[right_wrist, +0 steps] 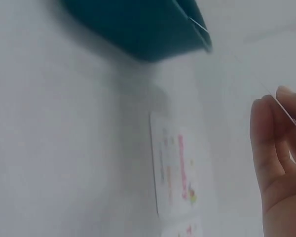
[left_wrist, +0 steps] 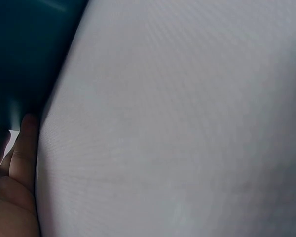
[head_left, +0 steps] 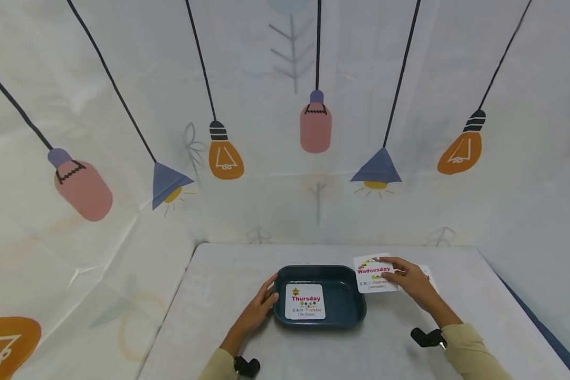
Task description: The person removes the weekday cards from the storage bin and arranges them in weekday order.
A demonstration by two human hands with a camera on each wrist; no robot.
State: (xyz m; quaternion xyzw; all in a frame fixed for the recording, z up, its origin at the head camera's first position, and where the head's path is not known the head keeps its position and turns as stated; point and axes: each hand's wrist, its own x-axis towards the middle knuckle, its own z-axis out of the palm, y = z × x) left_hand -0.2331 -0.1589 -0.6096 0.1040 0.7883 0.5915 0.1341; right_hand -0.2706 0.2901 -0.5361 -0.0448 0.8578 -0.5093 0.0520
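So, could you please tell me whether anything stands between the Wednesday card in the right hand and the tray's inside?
Nothing visible does: in the head view, the Wednesday card appears over the right rim of the tray. The Thursday card lies in the tray's left part, leaving the right part bare.

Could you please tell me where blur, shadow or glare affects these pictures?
Head: evenly lit, Thursday card legible; left wrist: dark tray with a pale glare streak near the top; right wrist: flat cards blurred, print unreadable, soft shadow beside the tray.
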